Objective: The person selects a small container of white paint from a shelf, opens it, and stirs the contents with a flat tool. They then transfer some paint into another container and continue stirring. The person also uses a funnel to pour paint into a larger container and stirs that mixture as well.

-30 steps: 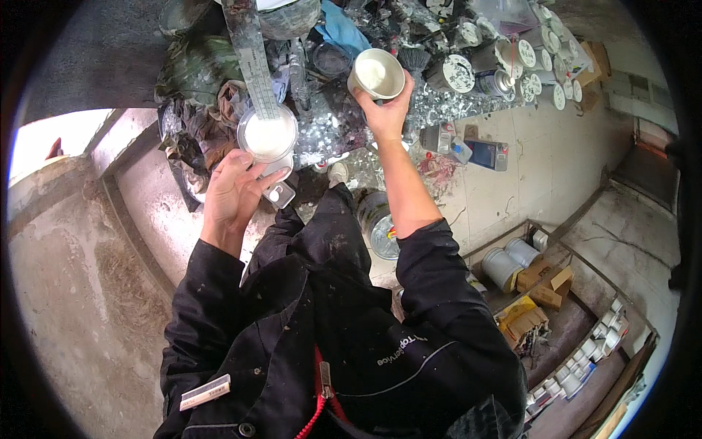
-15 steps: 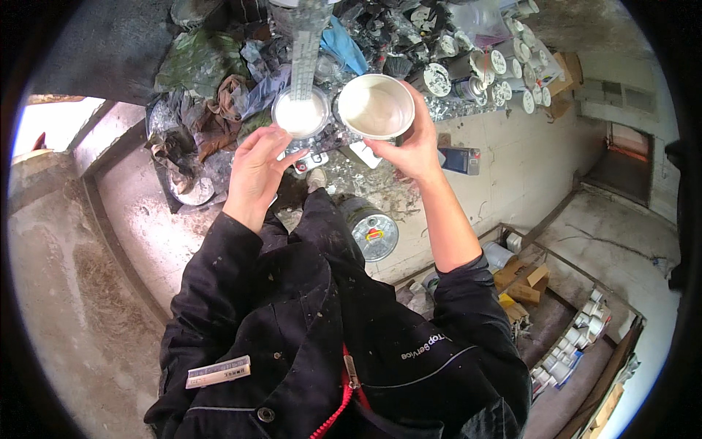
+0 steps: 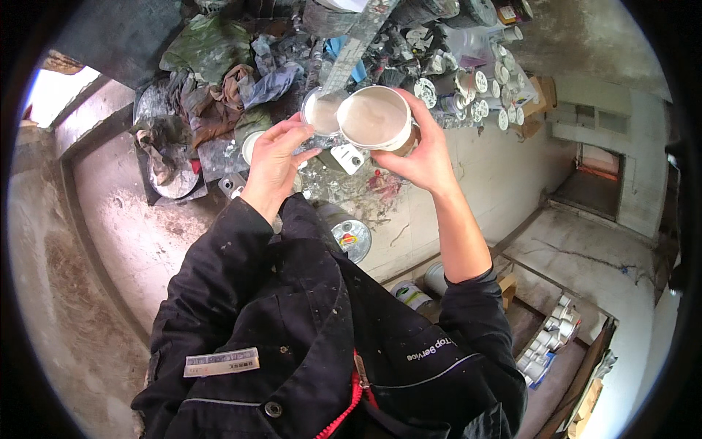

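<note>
My right hand (image 3: 423, 157) grips a white plastic tub (image 3: 363, 139), thumb at its near side and fingers round the right. Pale, creamy liquid shows inside it. Just left, a smaller clear cup (image 3: 313, 115) holds similar pale material, and the tub's left rim overlaps it in view. My left hand (image 3: 276, 157) has its fingertips closed at the clear cup's near left edge. A flat, marked, paint-spattered strip (image 3: 352, 62) slants up from the clear cup; I cannot tell whether it stands inside. Behind my left fingers a round white-rimmed container (image 3: 251, 148) partly shows.
Crumpled rags (image 3: 212, 51) cover the left of the cluttered, paint-stained bench. Several paint cans (image 3: 479, 82) lie stacked at its right. Below stands a metal drum (image 3: 351, 238) near my legs. A rack with white containers (image 3: 552, 333) is at the lower right.
The tub and clear cup have come closer together, the tub's rim now overlapping the cup. My left hand has shifted right. The strip leans further right, and the whole view has turned slightly.
</note>
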A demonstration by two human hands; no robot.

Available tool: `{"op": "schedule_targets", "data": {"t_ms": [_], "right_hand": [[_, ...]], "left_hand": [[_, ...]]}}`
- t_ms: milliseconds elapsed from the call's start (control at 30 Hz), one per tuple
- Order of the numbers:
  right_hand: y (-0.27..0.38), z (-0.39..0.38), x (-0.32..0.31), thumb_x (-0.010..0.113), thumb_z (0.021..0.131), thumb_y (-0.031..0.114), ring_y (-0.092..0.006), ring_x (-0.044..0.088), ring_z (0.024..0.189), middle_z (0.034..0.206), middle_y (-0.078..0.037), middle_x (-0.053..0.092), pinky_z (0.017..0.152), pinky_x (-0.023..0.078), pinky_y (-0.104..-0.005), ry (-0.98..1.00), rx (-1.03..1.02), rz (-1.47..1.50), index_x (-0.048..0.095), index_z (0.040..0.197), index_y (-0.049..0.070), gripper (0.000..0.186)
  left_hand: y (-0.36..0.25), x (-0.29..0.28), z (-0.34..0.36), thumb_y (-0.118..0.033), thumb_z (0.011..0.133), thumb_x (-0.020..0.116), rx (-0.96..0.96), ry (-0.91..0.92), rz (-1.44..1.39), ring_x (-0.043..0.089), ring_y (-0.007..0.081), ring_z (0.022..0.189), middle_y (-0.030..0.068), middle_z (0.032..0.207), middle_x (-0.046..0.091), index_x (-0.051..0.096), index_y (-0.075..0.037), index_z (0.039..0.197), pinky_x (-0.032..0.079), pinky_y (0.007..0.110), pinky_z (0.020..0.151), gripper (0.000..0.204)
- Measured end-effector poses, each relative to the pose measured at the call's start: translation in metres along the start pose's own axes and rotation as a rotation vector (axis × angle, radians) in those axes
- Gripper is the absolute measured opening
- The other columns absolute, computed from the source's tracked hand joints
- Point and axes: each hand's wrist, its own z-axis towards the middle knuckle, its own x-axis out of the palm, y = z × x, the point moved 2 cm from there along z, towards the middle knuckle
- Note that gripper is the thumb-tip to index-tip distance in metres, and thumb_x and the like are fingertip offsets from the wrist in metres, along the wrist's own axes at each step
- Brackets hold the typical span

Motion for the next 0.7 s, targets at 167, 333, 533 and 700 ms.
{"op": "schedule_targets", "data": {"t_ms": [167, 333, 533, 700], "right_hand": [[0.009, -0.003, 0.0, 0.086, 0.064, 0.012, -0.0256, 0.062, 0.126, 0.135, -0.012, 0.063, 0.108, 0.047, -0.0386, -0.017, 0.022, 0.003, 0.053, 0.142, 0.005, 0.085], [0.013, -0.004, -0.003, 0.089, 0.065, 0.006, -0.0214, 0.058, 0.13, 0.141, -0.01, 0.058, 0.11, 0.048, -0.0399, 0.018, 0.067, 0.032, 0.047, 0.149, 0.004, 0.093], [0.01, -0.008, -0.002, 0.089, 0.066, 0.004, -0.0236, 0.055, 0.134, 0.143, -0.013, 0.056, 0.114, 0.044, -0.0403, 0.037, 0.079, 0.152, 0.042, 0.15, 0.0, 0.097], [-0.006, -0.013, 0.006, 0.091, 0.067, 0.007, -0.0231, 0.054, 0.133, 0.141, -0.012, 0.057, 0.113, 0.042, -0.0394, 0.041, 0.139, 0.496, 0.041, 0.149, 0.001, 0.096]], "left_hand": [[0.001, 0.001, -0.002, -0.008, 0.093, 0.073, -0.001, 0.005, 0.01, 0.065, 0.017, 0.111, 0.0033, 0.133, 0.059, 0.073, -0.004, 0.099, 0.058, 0.046, 0.09, 0.008], [0.003, 0.0, -0.002, -0.007, 0.096, 0.068, 0.011, -0.017, 0.001, 0.067, 0.0197, 0.11, 0.0043, 0.125, 0.064, 0.071, -0.001, 0.105, 0.057, 0.052, 0.095, 0.011], [0.003, -0.001, -0.003, -0.007, 0.09, 0.077, -0.025, -0.013, -0.052, 0.065, 0.0168, 0.11, 0.0036, 0.139, 0.057, 0.073, -0.006, 0.097, 0.057, 0.042, 0.088, 0.009], [-0.004, 0.005, -0.005, -0.008, 0.096, 0.067, 0.037, -0.016, -0.018, 0.067, 0.0182, 0.103, 0.0034, 0.117, 0.066, 0.07, -0.002, 0.103, 0.056, 0.054, 0.097, 0.009]]}}
